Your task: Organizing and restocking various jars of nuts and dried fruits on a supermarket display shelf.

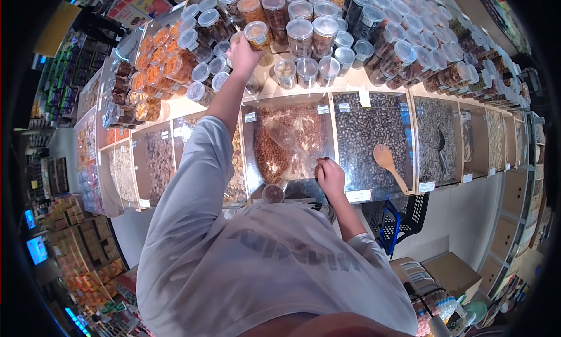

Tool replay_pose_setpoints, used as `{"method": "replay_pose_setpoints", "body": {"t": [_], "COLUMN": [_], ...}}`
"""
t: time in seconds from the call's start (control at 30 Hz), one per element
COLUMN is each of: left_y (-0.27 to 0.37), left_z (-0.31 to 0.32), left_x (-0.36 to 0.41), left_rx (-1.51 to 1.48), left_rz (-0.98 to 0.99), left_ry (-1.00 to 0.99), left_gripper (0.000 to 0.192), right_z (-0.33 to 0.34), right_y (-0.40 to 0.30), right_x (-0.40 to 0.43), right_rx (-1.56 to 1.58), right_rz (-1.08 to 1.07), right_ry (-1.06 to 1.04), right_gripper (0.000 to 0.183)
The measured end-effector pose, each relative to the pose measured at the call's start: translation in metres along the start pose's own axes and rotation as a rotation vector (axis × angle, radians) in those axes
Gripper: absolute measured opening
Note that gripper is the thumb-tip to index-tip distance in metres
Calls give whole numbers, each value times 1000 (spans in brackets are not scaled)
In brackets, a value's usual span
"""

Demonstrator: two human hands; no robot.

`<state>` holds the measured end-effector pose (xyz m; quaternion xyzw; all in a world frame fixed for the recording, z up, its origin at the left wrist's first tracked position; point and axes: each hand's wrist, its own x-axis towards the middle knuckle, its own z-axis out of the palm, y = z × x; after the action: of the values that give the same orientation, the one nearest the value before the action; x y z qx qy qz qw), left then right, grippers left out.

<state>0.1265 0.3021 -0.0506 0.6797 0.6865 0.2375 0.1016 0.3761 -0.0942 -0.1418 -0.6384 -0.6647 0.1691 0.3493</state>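
Note:
My left hand [243, 56] reaches up to the stacked jars and is closed around a clear lidded plastic jar [257, 35] of yellowish food. Low over the front of the counter, my right hand [331, 177] has its fingers curled on a small reddish-brown item [322, 162], whose kind I cannot tell. Beside it, a bin of reddish-brown nuts [269, 155] lies under a clear cover, with a clear scoop [281, 135] showing in it. A clear jar [274, 191] stands at the front of that bin, near my shirt.
A wooden spoon [384, 157] lies over the bin of dark seeds [368, 126]. Jars of orange dried food [154, 74] are stacked at the left, more jars [403, 52] at the right. A blue and black shopping cart [392, 225] and a cardboard box [451, 275] are below right.

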Motion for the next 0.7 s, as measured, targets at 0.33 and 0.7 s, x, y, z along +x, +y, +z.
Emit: {"method": "replay_pose_setpoints", "body": {"t": [0.33, 0.7], "left_y": [2, -6], "left_z": [11, 5], "left_x": [4, 6], "left_rx": [-47, -144], "left_rz": [19, 8], "left_ry": [81, 96], "left_gripper": [93, 80], "right_z": [0, 0], "right_y": [0, 0], "right_x": [3, 3], "right_rx": [2, -9], "right_rz": [-14, -25], "right_ry": [4, 27], "right_gripper": [10, 9]}}
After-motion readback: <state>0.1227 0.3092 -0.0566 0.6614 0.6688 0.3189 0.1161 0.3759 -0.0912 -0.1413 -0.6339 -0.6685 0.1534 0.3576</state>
